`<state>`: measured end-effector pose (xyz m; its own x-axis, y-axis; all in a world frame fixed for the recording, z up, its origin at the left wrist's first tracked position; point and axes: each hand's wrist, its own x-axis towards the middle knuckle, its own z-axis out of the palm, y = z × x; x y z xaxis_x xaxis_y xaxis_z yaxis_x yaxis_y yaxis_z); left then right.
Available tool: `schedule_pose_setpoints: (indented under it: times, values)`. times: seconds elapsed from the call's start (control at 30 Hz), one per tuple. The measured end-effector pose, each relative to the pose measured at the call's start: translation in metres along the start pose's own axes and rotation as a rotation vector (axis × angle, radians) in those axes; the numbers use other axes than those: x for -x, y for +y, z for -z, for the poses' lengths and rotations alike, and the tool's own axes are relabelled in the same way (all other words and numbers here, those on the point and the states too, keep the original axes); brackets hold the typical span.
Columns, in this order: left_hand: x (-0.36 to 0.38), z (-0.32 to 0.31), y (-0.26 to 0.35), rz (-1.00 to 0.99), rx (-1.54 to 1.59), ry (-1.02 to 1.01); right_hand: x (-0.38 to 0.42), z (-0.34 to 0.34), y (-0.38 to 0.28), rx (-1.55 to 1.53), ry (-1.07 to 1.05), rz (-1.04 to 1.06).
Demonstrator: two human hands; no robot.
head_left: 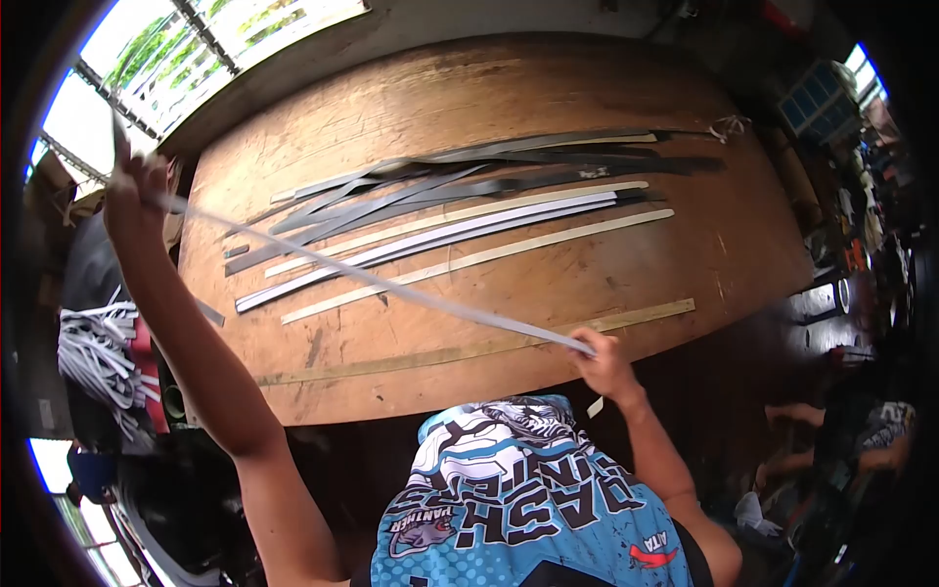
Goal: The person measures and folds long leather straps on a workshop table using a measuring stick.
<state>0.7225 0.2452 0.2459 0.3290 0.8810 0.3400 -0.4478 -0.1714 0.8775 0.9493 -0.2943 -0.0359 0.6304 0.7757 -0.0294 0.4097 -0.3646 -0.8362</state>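
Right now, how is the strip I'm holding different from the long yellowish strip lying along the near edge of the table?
The held strip is pale grey; the yellowish strip is tan. The held strip is raised off the wooden table, stretched between the left hand and right hand; the yellowish strip lies flat and untouched. The held strip slants across the pile; the yellowish one follows the table's edge. Both are long, thin and narrow.

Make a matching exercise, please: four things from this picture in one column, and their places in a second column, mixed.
1. left hand
2. right hand
3. pile of strips
4. long wooden batten

A. lies along the near edge of the table
B. raised high, gripping one end of the grey strip
C. spread across the middle of the table
D. low at the table's near edge, holding the strip's other end

Pairs: 1-B, 2-D, 3-C, 4-A
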Motion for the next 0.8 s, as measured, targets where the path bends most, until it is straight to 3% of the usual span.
schedule_pose_setpoints:
  times: [0.03, 0.07, 0.1, 0.17, 0.3, 0.4, 0.47, 0.5, 0.53, 0.57, 0.63, 0.8]
  values:
    - [0.006, 0.040, -0.008, 0.036, -0.024, 0.139, 0.005, 0.009, 0.010, 0.011, 0.001, 0.002]
    - [0.009, 0.100, -0.024, 0.062, 0.065, 0.064, 0.008, 0.019, 0.014, 0.042, -0.014, -0.002]
    - [0.037, 0.118, -0.030, 0.100, -0.021, 0.278, 0.012, 0.029, 0.018, 0.075, -0.031, -0.009]
    - [0.065, 0.229, -0.070, 0.122, 0.158, 0.261, 0.016, 0.039, 0.040, 0.217, -0.001, 0.049]
    - [0.174, 0.258, -0.118, 0.363, 0.135, 0.774, 0.017, 0.051, 0.076, 0.439, 0.001, 0.098]
    - [0.241, 0.307, -0.158, 0.450, 0.001, 0.690, 0.020, 0.062, 0.120, 0.566, -0.015, 0.165]
    - [0.277, 0.401, -0.192, 0.589, 0.270, 0.369, 0.020, 0.070, 0.145, 0.650, 0.023, 0.209]
    - [0.291, 0.401, -0.197, 0.655, 0.355, 0.274, 0.019, 0.072, 0.154, 0.686, 0.043, 0.216]
    - [0.293, 0.313, -0.182, 0.655, 0.140, 0.749, 0.018, 0.072, 0.163, 0.686, 0.034, 0.220]
    - [0.308, 0.350, -0.195, 0.705, 0.173, 0.585, 0.017, 0.071, 0.172, 0.719, 0.049, 0.220]
    - [0.327, 0.348, -0.199, 0.712, 0.007, 0.523, 0.016, 0.068, 0.187, 0.749, 0.051, 0.227]
    - [0.348, 0.368, -0.209, 0.812, -0.011, 0.608, 0.013, 0.060, 0.211, 0.805, -0.001, 0.185]
